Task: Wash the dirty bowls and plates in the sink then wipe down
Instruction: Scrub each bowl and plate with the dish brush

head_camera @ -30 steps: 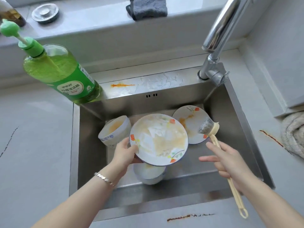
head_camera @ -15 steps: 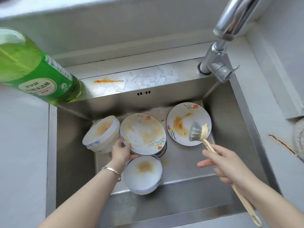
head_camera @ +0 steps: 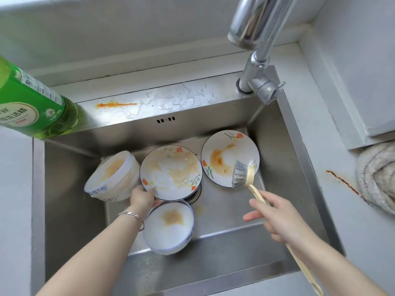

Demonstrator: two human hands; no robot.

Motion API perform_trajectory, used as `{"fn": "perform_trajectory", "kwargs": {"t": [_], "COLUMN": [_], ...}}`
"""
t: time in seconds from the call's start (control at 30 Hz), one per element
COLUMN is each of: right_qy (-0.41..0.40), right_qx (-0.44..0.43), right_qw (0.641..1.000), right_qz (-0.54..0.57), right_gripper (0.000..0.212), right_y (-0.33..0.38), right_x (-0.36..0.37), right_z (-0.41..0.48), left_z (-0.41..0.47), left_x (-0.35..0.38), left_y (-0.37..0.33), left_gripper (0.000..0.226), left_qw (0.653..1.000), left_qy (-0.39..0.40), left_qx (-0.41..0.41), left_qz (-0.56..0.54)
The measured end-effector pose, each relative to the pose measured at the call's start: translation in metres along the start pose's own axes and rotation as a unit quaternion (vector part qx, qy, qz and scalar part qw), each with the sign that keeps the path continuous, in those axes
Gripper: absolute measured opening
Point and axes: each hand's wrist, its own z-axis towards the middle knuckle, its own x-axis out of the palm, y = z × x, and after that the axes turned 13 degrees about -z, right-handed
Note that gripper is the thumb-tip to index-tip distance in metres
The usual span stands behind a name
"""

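In the steel sink (head_camera: 275, 150), my left hand (head_camera: 142, 197) grips the near-left rim of a dirty flowered plate (head_camera: 171, 171) that lies low over the drain. A second stained plate (head_camera: 226, 154) leans at the back right. One smeared bowl (head_camera: 113, 176) is tipped on its side at the left, and another bowl (head_camera: 168, 227) sits upright near the front. My right hand (head_camera: 275, 218) holds a long-handled dish brush (head_camera: 241, 174), its bristles over the right plate's lower edge.
A green detergent bottle (head_camera: 32, 105) stands at the sink's back-left corner. The chrome tap (head_camera: 256, 50) rises at the back right. Orange stains mark the sink ledge (head_camera: 116, 104) and the right counter (head_camera: 342, 181). A rolled cloth (head_camera: 378, 176) lies at the far right.
My left hand has lowered the raised plate down into the sink over the drain. The brush has stayed over the right plate. The view has tilted downward.
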Motion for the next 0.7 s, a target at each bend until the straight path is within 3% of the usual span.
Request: {"fn": "perform_trajectory", "kwargs": {"t": [0.17,0.27,0.4,0.53,0.57,0.63,0.7], "right_qy": [0.0,-0.014,-0.031,-0.034,-0.034,-0.035,-0.035], "right_qx": [-0.013,-0.018,-0.016,-0.005,-0.005,-0.006,-0.008], "right_qw": [1.0,1.0,0.999,0.999,0.999,0.999,0.999], "right_qz": [0.01,0.007,0.015,0.036,0.04,0.041,0.036], "right_gripper": [0.029,0.03,0.027,0.024,0.024,0.026,0.029], "right_y": [-0.005,-0.012,-0.025,-0.035,-0.038,-0.044,-0.048], "right_x": [-0.006,-0.016,-0.031,-0.04,-0.042,-0.047,-0.052], "right_z": [-0.002,-0.001,0.001,0.001,0.001,0.002,0.003], "left_z": [-0.038,-0.066,-0.069,-0.058,-0.058,-0.057,-0.06], "left_x": [0.007,0.029,0.089,0.143,0.152,0.168,0.18], "left_y": [0.0,0.002,0.001,0.012,0.013,0.021,0.029], "left_gripper": [0.044,0.056,0.036,0.009,0.009,0.034,0.044], "left_qw": [0.97,0.947,0.963,0.98,0.983,0.983,0.986], "left_qy": [-0.033,0.039,0.194,0.18,0.178,0.172,0.154], "left_qx": [0.146,0.22,0.093,-0.023,-0.038,-0.052,-0.025], "left_qz": [0.19,0.231,0.162,0.081,0.04,-0.035,-0.065]}}
